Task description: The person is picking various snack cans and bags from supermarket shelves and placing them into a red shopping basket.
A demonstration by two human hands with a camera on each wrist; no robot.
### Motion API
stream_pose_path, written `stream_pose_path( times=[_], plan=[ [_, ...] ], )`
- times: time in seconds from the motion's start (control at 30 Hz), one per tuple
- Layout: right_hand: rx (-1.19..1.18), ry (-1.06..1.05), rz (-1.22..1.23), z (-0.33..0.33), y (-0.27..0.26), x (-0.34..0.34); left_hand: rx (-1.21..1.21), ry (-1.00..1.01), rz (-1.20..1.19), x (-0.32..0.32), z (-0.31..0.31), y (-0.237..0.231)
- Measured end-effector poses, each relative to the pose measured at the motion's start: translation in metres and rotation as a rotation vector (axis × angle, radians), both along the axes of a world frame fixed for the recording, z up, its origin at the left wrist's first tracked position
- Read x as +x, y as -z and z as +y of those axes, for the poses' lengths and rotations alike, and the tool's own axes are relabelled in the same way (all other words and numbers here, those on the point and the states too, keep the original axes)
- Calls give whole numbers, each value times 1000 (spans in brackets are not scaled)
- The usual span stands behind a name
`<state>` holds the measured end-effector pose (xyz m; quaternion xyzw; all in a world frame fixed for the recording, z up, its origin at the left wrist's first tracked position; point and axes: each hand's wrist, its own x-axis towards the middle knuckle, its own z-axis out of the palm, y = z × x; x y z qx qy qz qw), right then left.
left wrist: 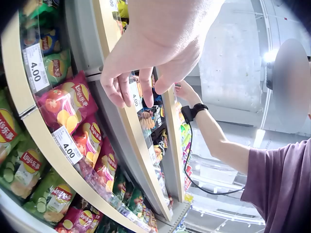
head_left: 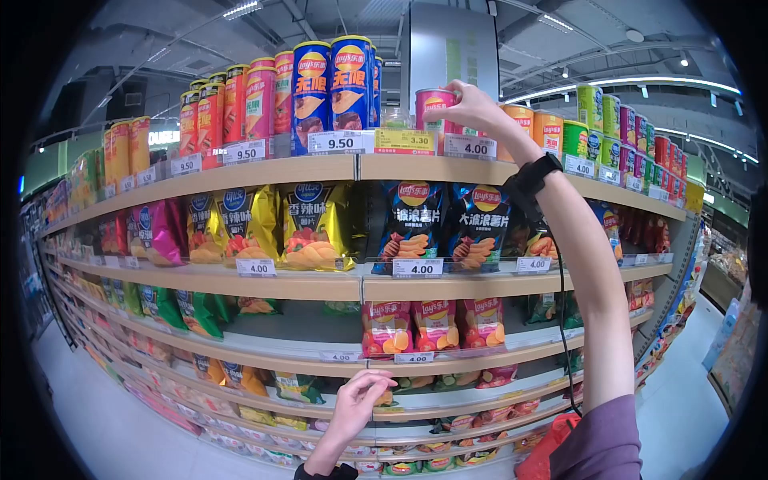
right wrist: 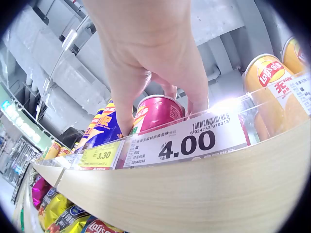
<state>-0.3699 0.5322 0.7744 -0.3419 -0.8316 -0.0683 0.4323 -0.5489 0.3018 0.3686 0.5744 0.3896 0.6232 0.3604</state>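
On the top shelf, my right hand (head_left: 477, 110) grips a short pink chip canister (head_left: 430, 105). In the right wrist view, fingers come down on both sides of this canister (right wrist: 160, 112), close behind the clear label strip, which hides its lower part. My left hand (head_left: 358, 406) hangs lower, in front of the shelves, with fingers loosely bent and nothing in them. Pink bags of chips (head_left: 436, 326) stand on the shelf just above it. The left wrist view shows the same relaxed left hand (left wrist: 155, 53) before the shelf edges.
Tall blue canisters (head_left: 332, 88) stand left of the pink one, orange canisters (right wrist: 272, 80) to its right. A clear strip with price tags (right wrist: 189, 141) lines the shelf's front edge. Black chip bags (head_left: 412, 224) fill the shelf below. A cable (head_left: 563, 312) hangs along my right arm.
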Motion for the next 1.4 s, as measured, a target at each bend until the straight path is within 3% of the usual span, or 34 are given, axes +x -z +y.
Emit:
stream_pose_path(
  times=[0.2, 0.3, 1.0, 1.1, 1.2, 1.27, 1.33, 1.4],
  plan=[
    [-13, -9, 42, -2, 3, 0, 1, 7, 33, 1, -4, 0],
    [121, 66, 39, -6, 4, -3, -4, -2, 61, -1, -8, 1],
    [289, -10, 37, 4, 18, 1, -80, 38, 89, 9, -23, 2],
    [384, -131, 277, 6, 27, 3, -94, 20, 105, 12, -28, 7],
    [317, -294, 484, -50, 62, 16, -117, -2, 152, 13, -38, 33],
    [577, -341, 391, -78, 107, 26, -171, -2, 182, 9, -38, 79],
    [549, -386, 294, -109, 169, 34, -296, 10, 252, 10, -51, 116],
    [564, -401, 115, -131, 237, 44, -465, -48, 548, 8, -62, 174]
  ],
)
